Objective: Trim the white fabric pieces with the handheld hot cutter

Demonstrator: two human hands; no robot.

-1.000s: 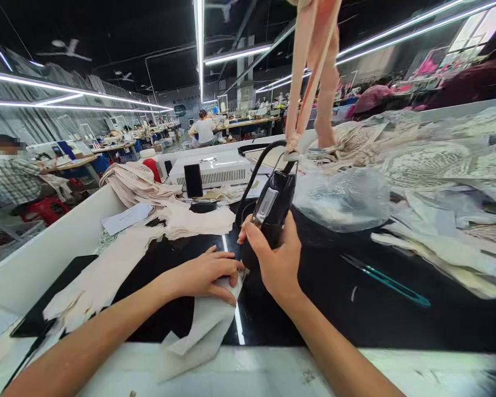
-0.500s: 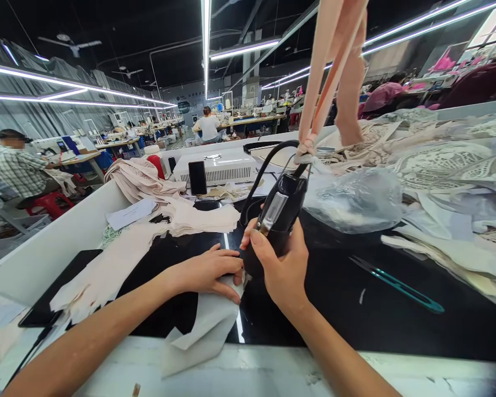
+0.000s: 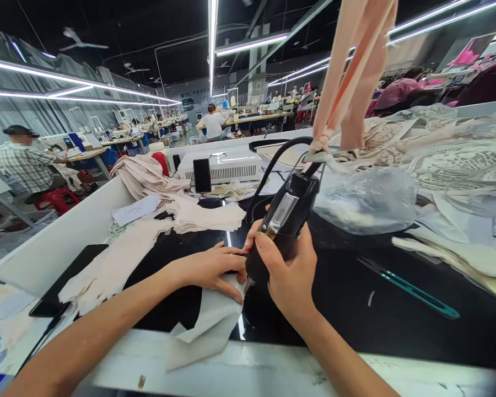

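Note:
My right hand point(image 3: 291, 270) is closed around a black corded hand-held power tool point(image 3: 291, 207) with a metal lever on its side. The tool leans to the right, hanging from a knotted bundle of peach fabric strips point(image 3: 334, 94). Beside its lower end, my left hand point(image 3: 217, 270) lies on a thin pale grey-white fabric piece point(image 3: 215, 317), fingers stretched out and thumb apart. This piece runs from under the left hand toward the table's front edge. The tool's working tip and the fabric by it are hidden behind my hands.
Teal-handled thread snips point(image 3: 417, 292) lie on the black table surface point(image 3: 347, 320) to the right. Beyond them are lace pieces point(image 3: 446, 160) and a clear plastic bag point(image 3: 367, 201). Stacked pale-pink cut fabric point(image 3: 209, 215), a phone point(image 3: 202, 175) and a white box point(image 3: 231, 165) stand behind.
The head view has turned slightly left, so most things sit further right. The tool leans a little more to the right. Both hands keep their places at the fabric and tool.

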